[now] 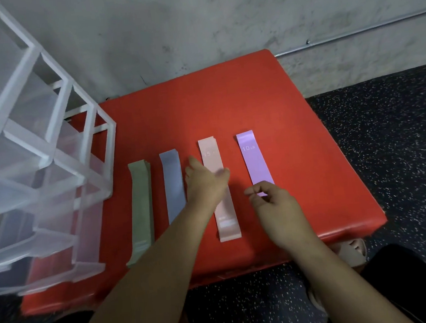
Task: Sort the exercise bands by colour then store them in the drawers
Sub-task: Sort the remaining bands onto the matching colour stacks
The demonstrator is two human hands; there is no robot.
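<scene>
Four stacks of exercise bands lie side by side on the red mat (227,102): green (140,207), blue (173,183), pink (227,222) and purple (255,162). My left hand (204,181) reaches across the blue and pink stacks with fingers extended, its fingertips over the pink bands. My right hand (276,206) sits at the near end of the purple stack, thumb and fingers pinching its edge. A translucent white drawer unit (37,162) stands at the left on the mat, with several drawers pulled partly out.
A grey concrete wall (193,20) rises behind the mat, with a metal conduit (350,34) along it at the right. Dark speckled flooring (400,143) surrounds the mat. My knees in black and a sandalled foot (350,249) are at the bottom right.
</scene>
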